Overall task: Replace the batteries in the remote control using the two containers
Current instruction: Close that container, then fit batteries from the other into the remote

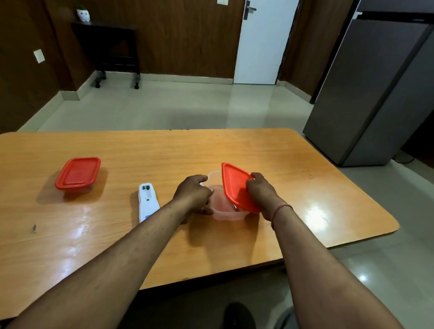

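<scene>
The right hand (260,191) grips a red lid (237,187), fingers curled over its far edge, and holds it tilted up on its side above the right rim of a clear tub (225,211). The lid's lower edge sits at or just over the tub's right wall; whether they touch cannot be told. The left hand (193,194) is closed against the tub's left side, fingers wrapped on its rim and wall. The tub stands on the worktop (299,185), open at the top, with something small and pale showing at its bottom near the right wall; it is too blurred to name. A red thread circles the right wrist.

The remote (148,202), white, lies face down on the worktop just left of the left hand, its long axis running away from the person. Its battery bay at the far end appears uncovered, though what is inside cannot be made out.

A second tub (77,174), with its red lid shut on it, sits well apart at the far left of the worktop. A small dark speck (34,228) lies near the left edge.

Beyond the worktop stand a grey fridge (381,87) at right and a white door (262,35) behind.
</scene>
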